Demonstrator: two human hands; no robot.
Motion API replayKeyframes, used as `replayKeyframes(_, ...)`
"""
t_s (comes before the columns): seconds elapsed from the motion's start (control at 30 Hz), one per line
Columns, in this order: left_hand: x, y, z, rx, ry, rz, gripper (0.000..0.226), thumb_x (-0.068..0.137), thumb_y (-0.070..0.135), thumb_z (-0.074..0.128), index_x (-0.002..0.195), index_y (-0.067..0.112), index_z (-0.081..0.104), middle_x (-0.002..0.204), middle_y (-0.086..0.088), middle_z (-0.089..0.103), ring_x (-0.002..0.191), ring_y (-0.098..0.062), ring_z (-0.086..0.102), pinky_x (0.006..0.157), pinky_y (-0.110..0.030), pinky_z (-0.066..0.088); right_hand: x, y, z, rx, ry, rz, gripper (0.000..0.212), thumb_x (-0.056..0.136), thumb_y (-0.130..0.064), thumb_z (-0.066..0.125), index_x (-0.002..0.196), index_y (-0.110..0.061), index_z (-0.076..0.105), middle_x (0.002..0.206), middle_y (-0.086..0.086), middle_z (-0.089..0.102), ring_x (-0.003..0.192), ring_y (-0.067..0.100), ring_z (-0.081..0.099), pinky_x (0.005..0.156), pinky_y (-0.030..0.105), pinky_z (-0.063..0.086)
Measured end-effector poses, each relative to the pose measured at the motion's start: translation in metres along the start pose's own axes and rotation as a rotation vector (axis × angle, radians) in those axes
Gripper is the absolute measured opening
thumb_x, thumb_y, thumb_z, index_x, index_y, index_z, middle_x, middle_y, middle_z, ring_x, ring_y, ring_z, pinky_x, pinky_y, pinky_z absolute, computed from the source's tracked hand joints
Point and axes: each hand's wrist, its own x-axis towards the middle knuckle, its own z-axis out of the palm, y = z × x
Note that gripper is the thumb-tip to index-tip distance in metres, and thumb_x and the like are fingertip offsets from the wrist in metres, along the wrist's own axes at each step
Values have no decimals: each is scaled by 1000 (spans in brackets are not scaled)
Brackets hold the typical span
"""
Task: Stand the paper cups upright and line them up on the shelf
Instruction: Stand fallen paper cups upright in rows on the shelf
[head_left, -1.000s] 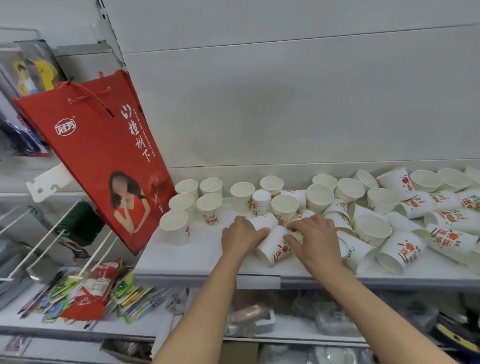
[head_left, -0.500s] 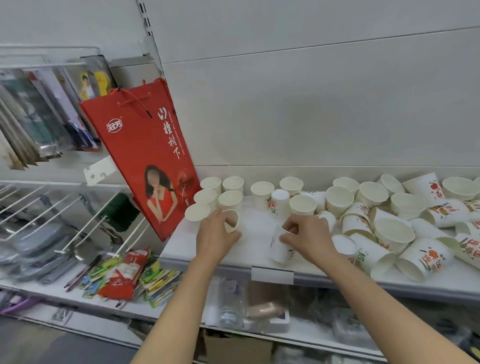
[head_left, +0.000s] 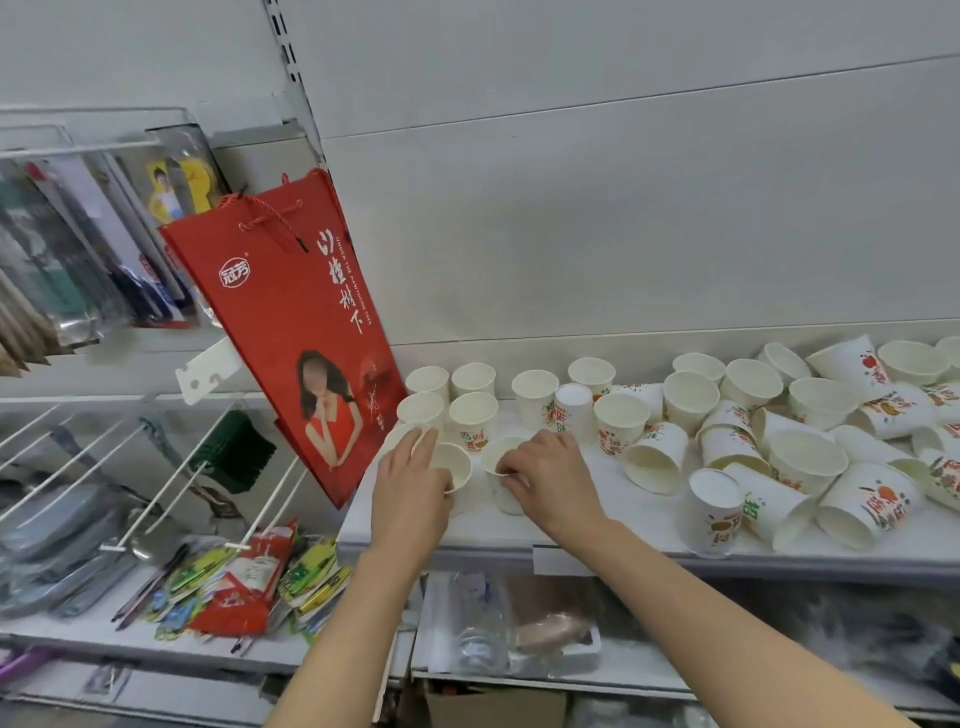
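Head view: we see both hands at the shelf's (head_left: 597, 540) left end. Our left hand (head_left: 410, 488) curls round an upright paper cup (head_left: 457, 462) at the front edge, just beside the red gift bag (head_left: 296, 332). Our right hand (head_left: 550, 478) pinches the rim of a second upright cup (head_left: 500, 486) next to it. Behind them, four upright cups (head_left: 449, 395) stand in two rows. To the right, a jumble of cups (head_left: 779, 447), many tipped over, one upside down (head_left: 716, 506).

White paper cups (head_left: 862, 502) with red-orange, seemingly fruit prints on a white shelf (head_left: 597, 535); red bag (head_left: 291, 332) beside
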Motion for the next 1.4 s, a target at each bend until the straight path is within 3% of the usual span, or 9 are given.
replayKeyframes(0.13,3,0,-3,-50,-57,52,4,75,24,77,79,23,76,149,-8,45,142,-31,31,105,-40,30,0,-6,11,3,-22,5,9,78,-26,72,85,-21,71,81,-3,70,82,24,57,74,39,41)
replayKeyframes(0.3,11,0,-36,-281,-206,32,40,69,45,80,106,36,69,155,5,32,144,-21,21,114,-37,16,-2,14,2,62,117,31,20,79,-38,69,93,-23,71,86,-7,69,86,20,56,76,31,37)
replayKeyframes(0.47,60,20,-57,-459,-13,-7,20,74,35,78,94,34,74,102,11,65,103,-17,56,78,-32,43,22,72,-30,27,235,151,10,77,-26,67,81,-19,72,74,-3,69,75,27,58,69,35,42)
replayKeyframes(0.53,91,45,-52,-409,9,28,13,81,29,72,94,31,74,93,11,67,96,-17,57,71,-31,43,34,99,-41,-13,211,235,4,77,-18,71,80,-19,73,72,-1,69,75,28,57,66,33,40)
replayKeyframes(0.7,147,90,-10,-59,-147,173,29,87,23,67,116,24,68,109,0,65,110,-24,47,82,-31,37,59,148,-54,-22,61,316,13,80,-14,68,90,-19,75,84,-1,73,83,26,53,74,36,43)
replayKeyframes(0.93,168,92,19,233,-133,169,19,85,9,59,92,22,72,90,3,69,97,-23,49,76,-32,26,79,172,-42,18,-47,253,18,84,-19,64,99,-23,74,91,-6,72,97,21,52,77,31,42)
replayKeyframes(1.07,167,88,20,296,-143,125,24,83,6,54,94,21,69,92,0,68,98,-24,49,77,-34,26,89,171,-31,-35,-137,224,18,82,-23,63,95,-26,74,87,-2,71,95,22,51,71,30,40)
replayKeyframes(1.2,166,85,23,194,-146,100,23,87,15,56,105,21,69,102,1,67,102,-24,48,80,-32,27,97,171,-21,-72,-211,256,16,81,-26,61,92,-30,72,92,2,66,98,25,52,69,27,34)
replayKeyframes(1.4,167,103,10,-280,-190,242,50,79,36,72,126,28,60,126,6,61,112,-21,47,94,-31,36,105,163,-23,-144,-258,224,13,83,-29,61,84,-27,74,84,0,69,94,22,54,78,28,27)
